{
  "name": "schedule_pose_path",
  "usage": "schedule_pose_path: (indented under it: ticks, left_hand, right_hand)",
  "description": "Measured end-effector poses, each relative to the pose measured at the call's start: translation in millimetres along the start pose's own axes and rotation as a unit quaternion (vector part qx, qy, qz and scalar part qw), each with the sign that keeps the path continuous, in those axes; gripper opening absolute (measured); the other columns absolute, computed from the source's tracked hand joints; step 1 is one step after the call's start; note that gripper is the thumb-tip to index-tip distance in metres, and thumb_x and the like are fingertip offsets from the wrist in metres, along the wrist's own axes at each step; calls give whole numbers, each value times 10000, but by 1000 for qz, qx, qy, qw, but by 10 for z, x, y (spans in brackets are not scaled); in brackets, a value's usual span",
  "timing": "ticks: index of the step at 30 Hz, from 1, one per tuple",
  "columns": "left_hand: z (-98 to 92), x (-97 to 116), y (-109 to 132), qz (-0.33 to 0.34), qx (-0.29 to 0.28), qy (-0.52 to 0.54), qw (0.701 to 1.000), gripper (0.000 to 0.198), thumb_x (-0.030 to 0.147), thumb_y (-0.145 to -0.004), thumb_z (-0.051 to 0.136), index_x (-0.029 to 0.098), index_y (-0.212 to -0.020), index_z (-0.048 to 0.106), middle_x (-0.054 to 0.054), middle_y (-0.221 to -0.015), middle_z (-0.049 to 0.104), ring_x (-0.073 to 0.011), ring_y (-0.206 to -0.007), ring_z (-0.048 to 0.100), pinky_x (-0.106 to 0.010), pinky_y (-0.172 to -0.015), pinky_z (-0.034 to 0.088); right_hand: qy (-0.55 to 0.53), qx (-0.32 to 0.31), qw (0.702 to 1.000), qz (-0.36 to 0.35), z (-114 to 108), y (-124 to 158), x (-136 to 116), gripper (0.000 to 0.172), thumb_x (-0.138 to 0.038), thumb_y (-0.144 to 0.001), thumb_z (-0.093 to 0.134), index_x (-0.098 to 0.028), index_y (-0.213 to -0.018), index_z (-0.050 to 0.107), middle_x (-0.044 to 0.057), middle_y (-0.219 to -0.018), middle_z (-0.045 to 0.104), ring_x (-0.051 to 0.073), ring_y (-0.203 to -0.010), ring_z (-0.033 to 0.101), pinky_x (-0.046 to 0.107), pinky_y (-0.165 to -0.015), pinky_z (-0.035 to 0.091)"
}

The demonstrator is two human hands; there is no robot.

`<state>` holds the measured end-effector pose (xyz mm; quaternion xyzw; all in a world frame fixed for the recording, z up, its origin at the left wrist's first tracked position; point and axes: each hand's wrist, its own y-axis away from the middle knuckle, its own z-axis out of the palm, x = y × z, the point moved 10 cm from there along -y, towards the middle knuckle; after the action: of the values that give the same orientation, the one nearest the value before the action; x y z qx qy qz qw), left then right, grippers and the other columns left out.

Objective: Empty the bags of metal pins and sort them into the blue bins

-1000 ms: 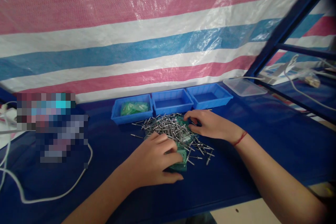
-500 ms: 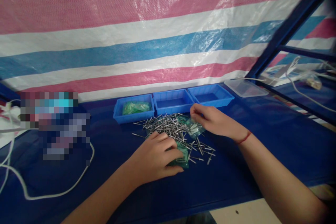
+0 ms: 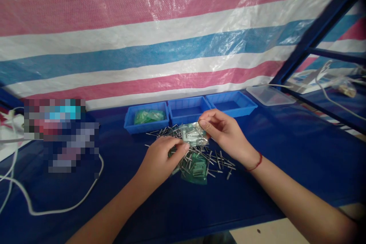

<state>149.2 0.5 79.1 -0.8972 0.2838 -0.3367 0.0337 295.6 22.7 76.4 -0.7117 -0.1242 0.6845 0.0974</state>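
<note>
head view: my right hand (image 3: 225, 131) pinches a small clear bag (image 3: 193, 134) by its far right corner, thumb and forefinger pressed together on the film, the other fingers curled loosely behind. the bag hangs just left of that hand, lifted a little above the pile of pins (image 3: 219, 160) that lies under and before both hands.

i judge the bag light and limp, its film slick, so it would sag and slide in a loose hold. a corner or the top edge is the place to grip it, not the bulging middle where the small parts shift.

my left hand (image 3: 161, 158) lies palm down on the near left of the pile, fingers close together, their tips at the bag's lower left edge. whether they grip it or only touch it i cannot tell.

the pins look thin, stiff and loose, likely to roll and prick. green bags (image 3: 196, 169) lie half buried among them, just right of my left hand. beyond both hands three blue bins (image 3: 187, 108) stand in a row on the counter (image 3: 286, 152).
</note>
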Motion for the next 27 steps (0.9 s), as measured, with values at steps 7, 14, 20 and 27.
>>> schedule_pose_path:
  ticks: [7, 14, 20, 27]
  left_hand:
    - [-31, -110, -4, -35, 16, 28, 999, 251, 325, -934, 435, 179, -812, 599, 12, -694, 573, -127, -635, 522, -235, -610, 381]
    - [-90, -25, -9, 19, 32, 4, 999, 224, 285, -946, 420, 175, -861, 596, -22, -808, 602, -146, -754, 536, -256, -704, 376]
    - [-39, -227, -5, -61, 26, 116, 991, 262, 340, -943, 428, 178, -928, 633, -8, -807, 647, -119, -663, 527, -240, -660, 384]
    - [4, -417, -21, -134, 50, 288, 947, 364, 450, -905, 475, 161, -1050, 643, 1, -731, 614, -97, -597, 492, -211, -574, 380]
  right_hand:
    - [-52, -20, 993, 103, 24, 2, 185, 317, -375, -754, 692, -166, -980, 618, 24, -804, 629, 124, -705, 610, 264, -564, 592]
    - [-21, -84, 991, 102, 113, 6, 207, 242, -383, -804, 639, -158, -875, 585, 3, -726, 581, 104, -609, 577, 237, -486, 546]
    - [44, -70, 996, -13, 74, 25, 17, 154, -344, -893, 543, -190, -896, 536, -64, -593, 481, 52, -450, 449, 194, -412, 390]
    - [22, -81, 995, -48, 144, 102, -109, 126, -312, -894, 540, -188, -878, 552, 18, -769, 637, 104, -631, 595, 234, -540, 486]
